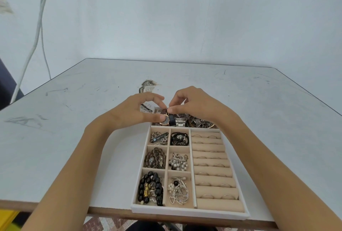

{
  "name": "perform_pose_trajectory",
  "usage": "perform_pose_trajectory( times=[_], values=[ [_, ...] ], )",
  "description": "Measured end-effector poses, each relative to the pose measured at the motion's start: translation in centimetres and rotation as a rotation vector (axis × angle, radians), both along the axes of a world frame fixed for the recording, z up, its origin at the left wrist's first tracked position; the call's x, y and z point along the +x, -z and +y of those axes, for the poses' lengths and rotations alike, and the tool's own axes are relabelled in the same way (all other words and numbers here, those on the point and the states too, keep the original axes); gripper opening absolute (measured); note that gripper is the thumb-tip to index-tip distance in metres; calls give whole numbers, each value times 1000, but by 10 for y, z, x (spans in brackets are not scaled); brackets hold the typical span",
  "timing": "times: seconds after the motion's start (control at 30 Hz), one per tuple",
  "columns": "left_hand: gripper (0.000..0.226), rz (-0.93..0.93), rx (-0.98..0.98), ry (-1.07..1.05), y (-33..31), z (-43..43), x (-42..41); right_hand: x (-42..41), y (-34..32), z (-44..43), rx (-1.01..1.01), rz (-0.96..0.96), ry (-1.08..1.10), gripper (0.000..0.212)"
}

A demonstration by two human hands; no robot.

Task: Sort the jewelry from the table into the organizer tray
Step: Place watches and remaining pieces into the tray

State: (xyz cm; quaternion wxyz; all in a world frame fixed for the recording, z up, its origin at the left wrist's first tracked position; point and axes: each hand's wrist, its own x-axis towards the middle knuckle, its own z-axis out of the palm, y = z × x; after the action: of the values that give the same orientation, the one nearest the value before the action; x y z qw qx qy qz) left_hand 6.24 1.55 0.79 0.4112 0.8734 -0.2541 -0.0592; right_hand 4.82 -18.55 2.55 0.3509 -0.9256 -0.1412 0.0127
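Note:
A white organizer tray [187,212] with beige lining sits at the table's near edge. Its small compartments hold bead bracelets, chains and pearl pieces; rings sit in the padded rolls [211,160] on the right. Both hands are over the far compartment, which holds watches. My left hand [142,112] pinches a rose-gold watch [165,119] with a dark strap, thumb on its face. My right hand [190,104] pinches the strap's upper end. A silver watch [180,121] and tangled bangles [201,122] lie beside it in the same compartment.
A silver chain piece [145,107] lies on the table just beyond the tray's far left corner. The table top [74,119] is grey and scuffed, with a chipped patch [148,84] further back. White cables [37,33] hang along the wall at left.

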Motion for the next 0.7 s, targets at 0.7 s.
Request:
perform_pose_trajectory(
  times=[0.7],
  values=[
    [54,273,-436,-181,9,-10,-45,-43,11,-33,656,-29,381,44]
  ],
)
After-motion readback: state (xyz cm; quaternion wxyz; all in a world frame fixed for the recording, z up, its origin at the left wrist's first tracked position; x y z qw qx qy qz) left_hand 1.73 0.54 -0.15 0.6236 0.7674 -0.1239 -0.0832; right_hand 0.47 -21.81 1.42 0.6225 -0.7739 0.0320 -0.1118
